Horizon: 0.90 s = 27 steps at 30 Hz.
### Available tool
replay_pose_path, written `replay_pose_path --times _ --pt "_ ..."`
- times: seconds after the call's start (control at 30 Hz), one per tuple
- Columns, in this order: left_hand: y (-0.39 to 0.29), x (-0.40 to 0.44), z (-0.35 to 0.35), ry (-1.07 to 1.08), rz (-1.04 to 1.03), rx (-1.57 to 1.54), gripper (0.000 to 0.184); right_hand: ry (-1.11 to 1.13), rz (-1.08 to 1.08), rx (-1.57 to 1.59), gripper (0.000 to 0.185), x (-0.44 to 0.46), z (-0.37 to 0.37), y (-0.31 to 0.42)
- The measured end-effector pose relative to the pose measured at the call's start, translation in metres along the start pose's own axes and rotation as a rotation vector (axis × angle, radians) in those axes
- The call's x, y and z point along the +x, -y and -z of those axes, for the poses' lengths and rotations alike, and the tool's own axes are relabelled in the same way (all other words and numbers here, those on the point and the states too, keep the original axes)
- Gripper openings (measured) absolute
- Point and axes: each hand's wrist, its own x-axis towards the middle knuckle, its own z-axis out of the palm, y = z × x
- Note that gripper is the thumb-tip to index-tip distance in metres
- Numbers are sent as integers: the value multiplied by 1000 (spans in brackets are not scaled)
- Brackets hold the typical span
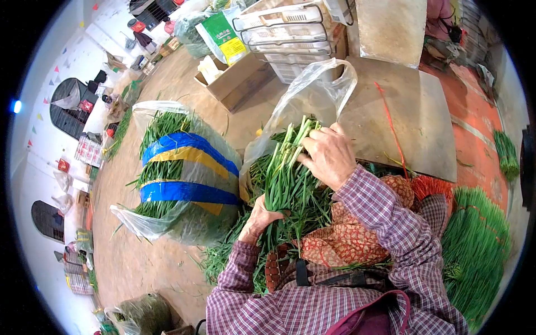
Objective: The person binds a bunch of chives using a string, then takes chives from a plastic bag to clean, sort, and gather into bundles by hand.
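A bunch of green chives (286, 176) is held between my two hands over my lap, its pale stem ends pointing up and away. My left hand (261, 219) wraps around the leafy lower part, thumb across the leaves. At the upper end, my right hand (330, 155) has its fingers closed on the pale stems. Behind the bunch, a clear plastic bag (287, 106) stands open with more greens at its mouth. Loose chives (229, 258) lie below and around my left hand. A patterned red cloth (340, 234) covers my lap.
To the left stands a large plastic-wrapped bale of chives (215, 184) with blue and yellow bands. Ahead are a cardboard box (240, 84) and a wire rack (285, 33). A red tie (391, 120) lies on a board (413, 111). A big chive pile (474, 251) sits right.
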Motion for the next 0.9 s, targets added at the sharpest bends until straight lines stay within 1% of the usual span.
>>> replay_pose_path --times 0.03,0.07,0.13,0.17,0.2,0.27,0.3,0.37,0.4,0.47,0.5,0.53,0.6,0.67,0.7,0.77,0.8,0.87,0.9 --pt "3 1 2 5 -17 16 42 -48 28 45 17 0 2 -2" --pt "7 3 3 10 -33 31 43 -47 28 46 17 0 5 -5" --pt "14 5 5 -5 -67 26 43 -7 -32 305 21 2 15 -11" --pt "15 6 6 -22 -102 20 42 94 -113 443 23 4 27 -16" --pt "11 5 7 -26 -103 18 42 97 -136 592 25 3 34 -23" --pt "0 2 8 -28 -60 139 50 173 -195 777 24 2 67 -29" --pt "5 4 8 -32 -60 135 50 178 -193 776 24 -1 82 -32" --pt "17 7 9 -95 -163 53 61 247 -154 766 23 -7 110 -34" --pt "18 7 8 -99 -163 50 61 251 -151 766 23 -11 120 -31" --pt "16 12 6 -133 -243 210 70 308 -90 963 18 -20 132 -23" --pt "13 13 4 -115 -287 233 69 300 -160 1041 13 -27 133 -25" --pt "9 14 4 -116 -287 229 69 304 -160 1039 13 -31 135 -27" --pt "0 12 1 -144 -274 415 69 73 -248 1242 11 -38 139 -31" --pt "11 15 2 -172 -304 433 69 -189 -414 1394 15 -48 138 -36" --pt "17 16 5 -215 -302 479 69 -181 -225 1533 16 -46 150 -40" --pt "27 16 10 -299 -307 575 68 -62 -37 1512 16 -49 158 -54" --pt "28 14 10 -303 -303 573 68 -4 56 1501 17 -44 164 -53" --pt "27 15 9 -381 -287 668 68 697 224 938 17 -36 165 -40" --pt "25 16 8 -383 -315 699 67 597 181 790 16 -37 148 -32"
